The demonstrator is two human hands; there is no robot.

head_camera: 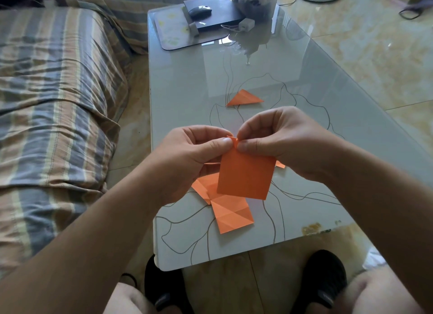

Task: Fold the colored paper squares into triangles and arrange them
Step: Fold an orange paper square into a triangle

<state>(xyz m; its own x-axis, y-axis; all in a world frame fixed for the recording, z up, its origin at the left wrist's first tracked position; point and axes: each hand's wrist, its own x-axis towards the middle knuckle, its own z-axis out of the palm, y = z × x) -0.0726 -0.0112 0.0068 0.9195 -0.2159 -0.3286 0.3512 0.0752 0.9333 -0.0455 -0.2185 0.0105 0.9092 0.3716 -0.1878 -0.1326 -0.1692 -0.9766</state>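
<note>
Head view: one wide look down at both hands over a glass worktop [304, 116].
Paper in hand: an orange square [246, 175] held off the worktop at centre frame, hanging from its top corner.
Left hand [194, 154]: thumb and fingers pinched together on that top corner from the left.
Right hand [276, 135]: fingers clamped on the same corner from the right, touching the left thumb.
Step in hand: judged to be the start of a fold, with the corner tips being matched or creased.
Next move: probably bringing the corners flush, then pressing the diagonal crease flat.
Waiting papers: creased orange sheets [230, 214] lie on the worktop just below the held square.
Finished piece: a folded orange triangle [243, 98] lies above the hands, well apart.
Far end: a dark laptop [218, 12] with a mouse [199, 10] at the top of the frame.
</note>
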